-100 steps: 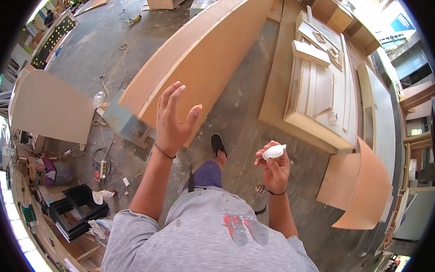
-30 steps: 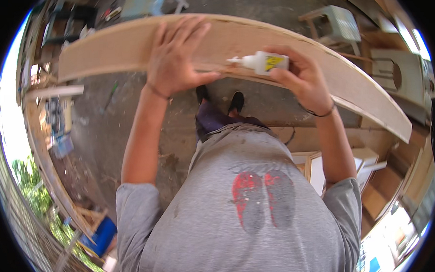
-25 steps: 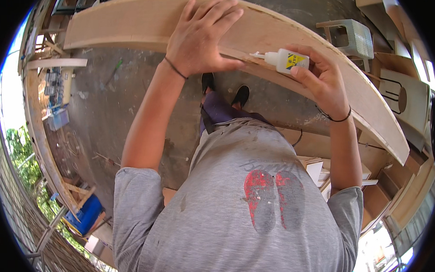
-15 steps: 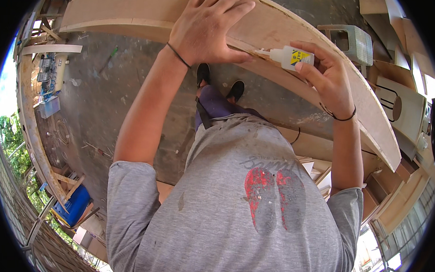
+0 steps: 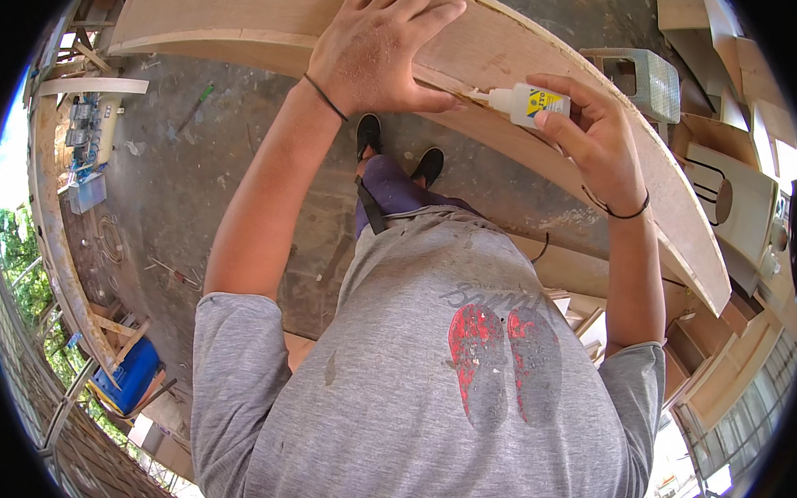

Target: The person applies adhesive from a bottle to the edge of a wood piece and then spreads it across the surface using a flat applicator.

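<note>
Two hands are up on the long curved wooden panel (image 5: pixel 577 93) that arcs across in front of the person. Spread flat on its face is the left hand (image 5: pixel 378 48), fingers fanned apart and pressing down, the thumb lying along the near edge. Just beside it, the right hand (image 5: pixel 592 132) has its fingers closed around a small white glue bottle (image 5: pixel 525 102) with a yellow label — held level, its pointed nozzle aimed left and touching the panel's edge right at the tip of the left thumb. A thin dark band circles each wrist.

Below the panel lies a bare concrete floor (image 5: pixel 203 177), and the person's dark shoes (image 5: pixel 399 152) stand on it close to the panel's underside. Off to the lower left sits a blue barrel (image 5: pixel 131 377) — well apart from the work. On the right, near the panel's far end, are a grey stool (image 5: pixel 643 78) and some stacked boards (image 5: pixel 734 193).
</note>
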A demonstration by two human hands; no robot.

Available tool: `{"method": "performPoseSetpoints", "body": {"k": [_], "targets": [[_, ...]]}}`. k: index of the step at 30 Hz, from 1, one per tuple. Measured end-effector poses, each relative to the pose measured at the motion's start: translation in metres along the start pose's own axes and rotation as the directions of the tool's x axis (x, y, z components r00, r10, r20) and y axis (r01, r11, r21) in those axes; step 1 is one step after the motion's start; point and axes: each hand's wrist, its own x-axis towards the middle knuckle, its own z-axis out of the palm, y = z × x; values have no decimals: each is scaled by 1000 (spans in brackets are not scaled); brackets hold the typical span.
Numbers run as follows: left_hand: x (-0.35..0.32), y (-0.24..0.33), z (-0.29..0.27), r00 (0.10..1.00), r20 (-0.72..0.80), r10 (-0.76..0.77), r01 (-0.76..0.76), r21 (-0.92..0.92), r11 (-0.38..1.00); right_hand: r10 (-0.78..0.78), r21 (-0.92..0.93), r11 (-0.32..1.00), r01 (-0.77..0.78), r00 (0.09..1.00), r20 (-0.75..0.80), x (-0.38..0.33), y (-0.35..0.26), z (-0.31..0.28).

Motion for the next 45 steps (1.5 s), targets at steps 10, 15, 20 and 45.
{"method": "performPoseSetpoints", "body": {"k": [10, 15, 20, 45], "targets": [[-2, -1, 2, 1000, -6, -2, 2, 6, 1000, -15, -7, 1000, 15, 1000, -1, 0, 2, 1], [-2, 0, 1, 1000, -3, -5, 5, 5, 1000, -26, -7, 1000, 26, 1000, 0, -1, 1, 1], [-3, -2, 2, 1000, 19, -7, 7, 8, 1000, -17, -35, 999, 17, 1000, 9, -1, 1, 0], [-3, -3, 4, 999, 36, -13, 11, 62, 998, -65, -68, 996, 63, 997, -31, -3, 3, -2]]}}
